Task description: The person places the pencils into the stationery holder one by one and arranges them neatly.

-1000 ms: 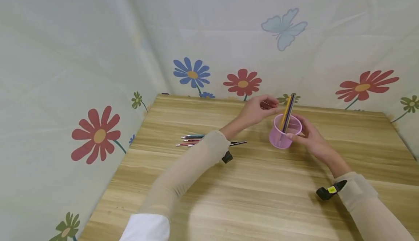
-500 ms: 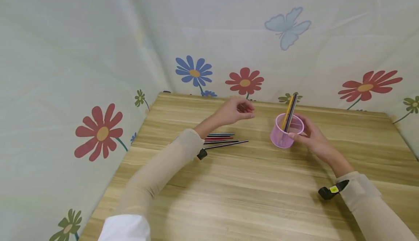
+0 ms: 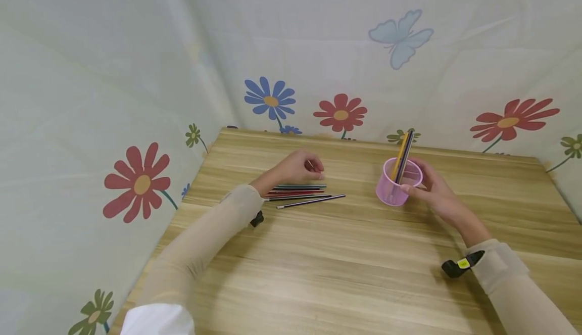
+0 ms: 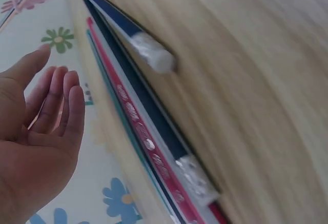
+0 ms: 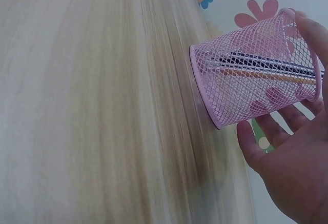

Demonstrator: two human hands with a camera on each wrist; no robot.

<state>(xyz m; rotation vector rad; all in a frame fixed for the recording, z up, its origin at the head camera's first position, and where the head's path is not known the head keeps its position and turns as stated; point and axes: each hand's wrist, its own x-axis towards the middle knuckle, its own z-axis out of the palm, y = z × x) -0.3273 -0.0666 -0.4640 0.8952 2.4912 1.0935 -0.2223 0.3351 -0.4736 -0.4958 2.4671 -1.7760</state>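
My left hand (image 3: 297, 167) hovers over a small group of pencils on the table, fingers loosely bent and nothing in them. Among those pencils are a teal one (image 3: 313, 186), a red one (image 4: 148, 142) and dark ones, lying roughly side by side. One dark blue pencil (image 3: 313, 201) lies a little apart at the front, its white eraser end to the left. My right hand (image 3: 434, 191) grips the pink mesh pencil cup (image 3: 386, 191) from its right side, thumb at the rim. Inside the upright cup lean a yellow pencil (image 3: 400, 153) and dark ones.
The wood-grain table (image 3: 327, 264) ends at the back against a pale cloth wall (image 3: 291, 37) printed with flowers and a butterfly. Another cloth wall (image 3: 59, 97) runs along the left edge. A black wrist camera (image 3: 454, 268) sits on my right wrist.
My left hand has moved left from beside the cup to above the lying pencils, bringing more of them into sight. The right hand and cup have stayed in place.
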